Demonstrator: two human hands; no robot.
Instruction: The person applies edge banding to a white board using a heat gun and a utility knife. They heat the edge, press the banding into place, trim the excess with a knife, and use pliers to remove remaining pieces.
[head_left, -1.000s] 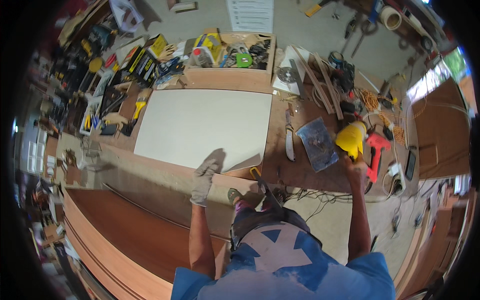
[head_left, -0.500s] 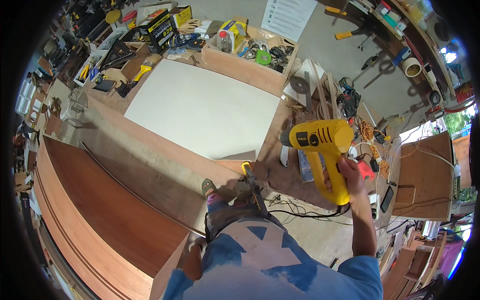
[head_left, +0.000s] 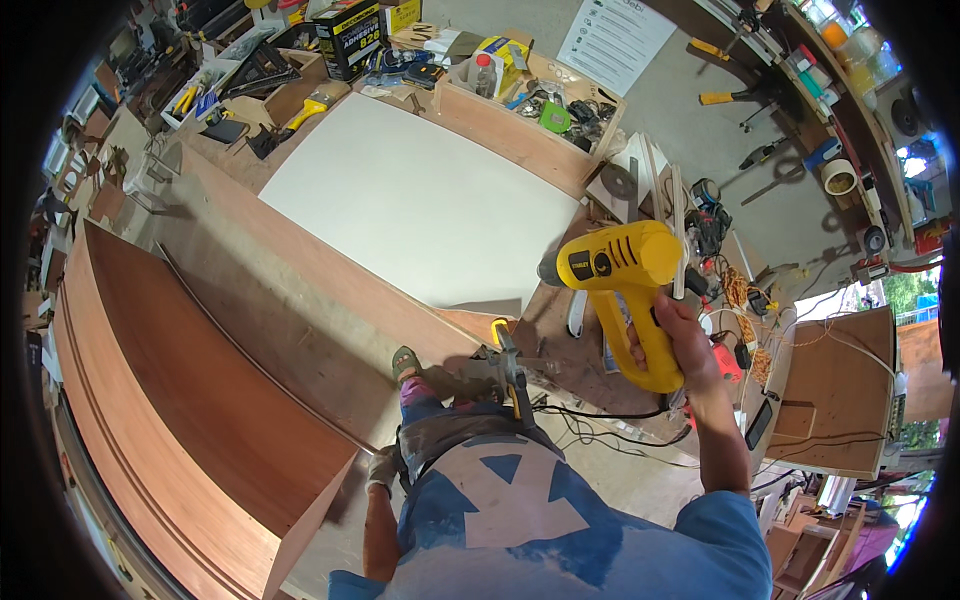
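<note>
My right hand (head_left: 688, 345) is wrapped round the handle of a yellow heat gun (head_left: 622, 254), held up in the air with its dark nozzle to the left. Its black cord (head_left: 600, 412) runs from the foot of the handle leftward past my waist. Below and left of the nozzle, a large white sheet (head_left: 420, 200) lies flat on the wooden workbench (head_left: 330, 270). My left hand (head_left: 382, 468), in a pale glove, hangs low beside my hip, close to the end of a reddish-brown wooden cabinet piece (head_left: 230, 400). Its fingers are too indistinct to read.
A yellow-handled clamp (head_left: 508, 350) sits at the bench's near edge. Behind the sheet stands a wooden tray (head_left: 520, 135) of small tools, with a black box (head_left: 350, 42) and a yellow-handled brush (head_left: 308, 108) to its left. Cables and power tools crowd the right side.
The heat gun has shifted slightly left and is tilted a little more. My left hand shows more fully beside my hip. The whole view has turned slightly.
</note>
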